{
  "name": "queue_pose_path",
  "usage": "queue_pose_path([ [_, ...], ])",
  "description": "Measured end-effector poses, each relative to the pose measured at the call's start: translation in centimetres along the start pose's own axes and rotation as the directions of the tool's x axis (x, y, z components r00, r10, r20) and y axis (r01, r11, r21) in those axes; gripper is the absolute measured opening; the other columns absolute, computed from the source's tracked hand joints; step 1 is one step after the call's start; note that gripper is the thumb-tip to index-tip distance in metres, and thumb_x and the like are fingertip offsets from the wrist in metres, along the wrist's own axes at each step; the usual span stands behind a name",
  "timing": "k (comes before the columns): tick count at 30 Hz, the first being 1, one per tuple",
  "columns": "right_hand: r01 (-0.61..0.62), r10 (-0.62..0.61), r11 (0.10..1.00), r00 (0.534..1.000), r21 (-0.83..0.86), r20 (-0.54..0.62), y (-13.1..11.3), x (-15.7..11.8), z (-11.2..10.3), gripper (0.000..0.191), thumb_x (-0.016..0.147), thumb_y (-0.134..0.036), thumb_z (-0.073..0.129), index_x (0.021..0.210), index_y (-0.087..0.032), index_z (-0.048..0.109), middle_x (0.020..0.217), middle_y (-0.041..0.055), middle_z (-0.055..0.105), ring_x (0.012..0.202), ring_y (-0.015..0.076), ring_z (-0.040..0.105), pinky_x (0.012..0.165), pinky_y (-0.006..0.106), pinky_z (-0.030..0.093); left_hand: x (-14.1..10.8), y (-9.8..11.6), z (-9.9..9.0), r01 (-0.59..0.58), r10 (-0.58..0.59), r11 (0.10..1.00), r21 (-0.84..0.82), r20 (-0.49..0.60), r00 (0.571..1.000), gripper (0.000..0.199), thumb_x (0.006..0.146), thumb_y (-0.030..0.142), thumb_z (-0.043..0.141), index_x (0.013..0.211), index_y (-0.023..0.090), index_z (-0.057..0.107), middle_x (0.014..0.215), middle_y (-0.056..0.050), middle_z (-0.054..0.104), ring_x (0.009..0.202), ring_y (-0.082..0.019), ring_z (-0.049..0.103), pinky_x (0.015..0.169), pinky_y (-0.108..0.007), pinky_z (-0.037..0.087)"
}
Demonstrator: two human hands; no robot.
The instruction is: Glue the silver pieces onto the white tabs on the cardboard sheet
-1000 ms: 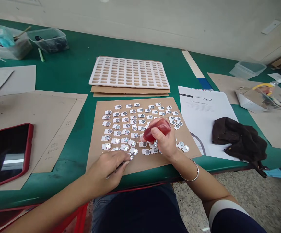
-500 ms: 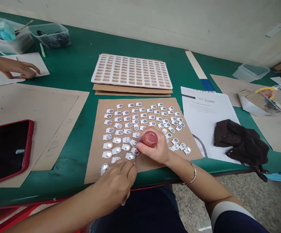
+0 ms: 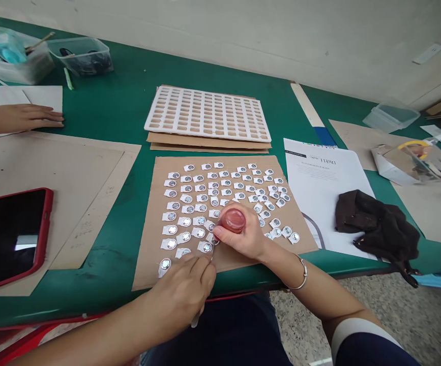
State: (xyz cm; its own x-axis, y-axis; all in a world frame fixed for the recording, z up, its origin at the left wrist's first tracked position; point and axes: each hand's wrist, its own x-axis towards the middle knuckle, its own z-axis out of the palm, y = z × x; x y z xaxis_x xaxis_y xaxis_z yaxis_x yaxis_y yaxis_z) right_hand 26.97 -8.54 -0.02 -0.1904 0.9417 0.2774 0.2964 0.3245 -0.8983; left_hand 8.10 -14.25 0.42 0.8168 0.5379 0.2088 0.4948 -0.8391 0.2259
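Observation:
My left hand (image 3: 182, 287) is closed around a slim metal tool (image 3: 196, 319), perhaps tweezers. One end shows below my fingers, and its thin tip points at the small pieces near my right thumb. My right hand (image 3: 246, 239) wraps around a red, glossy, round-ended object (image 3: 234, 220), held upright; its lower end is hidden. Beneath it, partly covered by my thumb, sits one of the small white tabs with round silvery discs. Many such tabs (image 3: 184, 222) lie in rough rows on a brown cardboard sheet (image 3: 149, 239) under both hands.
Behind the cardboard, a white gridded tray (image 3: 208, 113) rests on more cardboard. A phone (image 3: 12, 239) lies left. A co-worker's hand (image 3: 33, 118) rests on paper at far left. To the right are a printed sheet (image 3: 319, 168), dark cloth (image 3: 376, 223) and a plastic container (image 3: 391, 117).
The co-worker's hand has shifted and now lies flatter on the paper, which has moved left. My hands keep nearly the same position and grip; the view has tilted slightly.

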Motion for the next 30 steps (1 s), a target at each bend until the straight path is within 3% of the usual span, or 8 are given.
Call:
queue_pose_path([
  [16, 0.041, -0.042, 0.999, 0.999, -0.007, -0.033, 0.24, -0.03, 0.12, 0.019, 0.069, -0.03, 0.069, 0.078, -0.019, 0.056, 0.071, 0.001, 0.058, 0.062, 0.0139, 0.054, 0.059, 0.03, 0.046, 0.1, -0.23, 0.48, -0.008, 0.006, 0.999, -0.034, -0.062, 0.998, 0.023, 0.068, -0.001, 0.041, 0.082, 0.012, 0.054, 0.077, -0.009, 0.055, 0.076, -0.024, 0.055, 0.069, -0.037, 0.05],
  [20, 0.03, -0.03, 1.0, 0.999, 0.006, -0.04, 0.25, 0.01, 0.16, 0.019, 0.069, -0.029, 0.07, 0.077, -0.019, 0.056, 0.071, 0.001, 0.058, 0.062, 0.0138, 0.053, 0.06, 0.03, 0.046, 0.02, -0.29, 0.39, -0.004, 0.003, 1.0, -0.018, -0.06, 0.998, 0.025, 0.068, -0.001, 0.042, 0.086, 0.012, 0.054, 0.084, -0.011, 0.058, 0.077, -0.023, 0.054, 0.07, -0.036, 0.05],
  [25, 0.037, -0.036, 0.999, 0.998, 0.001, -0.053, 0.24, 0.06, 0.14, 0.018, 0.07, -0.03, 0.069, 0.076, -0.019, 0.056, 0.069, 0.0005, 0.057, 0.062, 0.0133, 0.053, 0.059, 0.029, 0.045, 0.2, -0.4, 0.04, -0.016, 0.016, 1.0, -0.003, -0.04, 0.999, 0.023, 0.067, -0.002, 0.04, 0.08, 0.013, 0.052, 0.079, -0.01, 0.057, 0.072, -0.022, 0.054, 0.067, -0.036, 0.05],
  [30, 0.048, -0.049, 0.999, 0.998, -0.023, -0.045, 0.48, 0.03, 0.06, 0.018, 0.071, -0.032, 0.068, 0.076, -0.02, 0.055, 0.069, 0.0007, 0.057, 0.063, 0.0138, 0.052, 0.06, 0.03, 0.045, 0.19, -0.5, 0.39, -0.019, 0.017, 0.999, -0.028, -0.097, 0.995, 0.026, 0.065, -0.004, 0.039, 0.081, 0.013, 0.052, 0.077, -0.009, 0.057, 0.071, -0.021, 0.054, 0.067, -0.035, 0.049],
])
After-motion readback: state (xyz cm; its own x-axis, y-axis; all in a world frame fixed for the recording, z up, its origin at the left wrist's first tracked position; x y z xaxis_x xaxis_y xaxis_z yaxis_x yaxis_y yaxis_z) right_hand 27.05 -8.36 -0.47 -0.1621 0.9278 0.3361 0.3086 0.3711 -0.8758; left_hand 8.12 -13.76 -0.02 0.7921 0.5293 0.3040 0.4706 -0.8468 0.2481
